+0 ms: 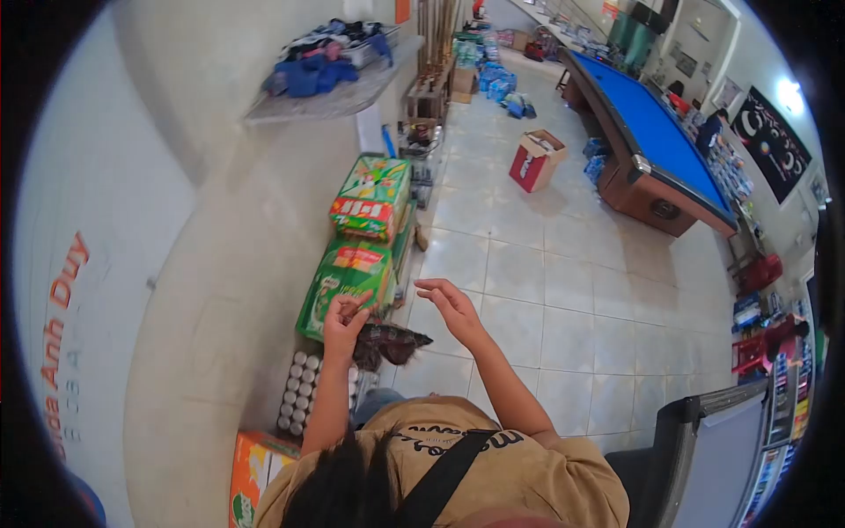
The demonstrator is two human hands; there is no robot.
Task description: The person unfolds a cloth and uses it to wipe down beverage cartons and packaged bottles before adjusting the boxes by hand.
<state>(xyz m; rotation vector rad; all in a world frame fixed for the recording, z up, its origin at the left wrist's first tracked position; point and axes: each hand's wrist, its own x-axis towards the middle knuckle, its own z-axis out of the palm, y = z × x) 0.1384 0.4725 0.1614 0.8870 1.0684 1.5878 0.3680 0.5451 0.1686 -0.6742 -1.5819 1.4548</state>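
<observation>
My left hand (346, 319) is raised in front of me on the left, thumb and fingers drawn together in a pinch. What the fingertips hold, if anything, is too small to make out. Just below and to the right of this hand is a dark, reddish-brown, patterned piece (398, 341) with ragged edges; its kind is unclear, and I cannot tell whether the hand touches it. My right hand (451, 310) hovers to the right, fingers stretched out toward the left and holding nothing. Behind the left hand lie green packs (333, 286) with a red and white label.
Along the left wall stand a colourful pack (374, 189), white-topped cans (297, 392) and an orange box (251, 471). A shelf (299, 107) bearing clothes juts out above. Ahead are an open carton (533, 165) and a blue pool table (664, 132). A dark-framed panel (717, 453) stands right.
</observation>
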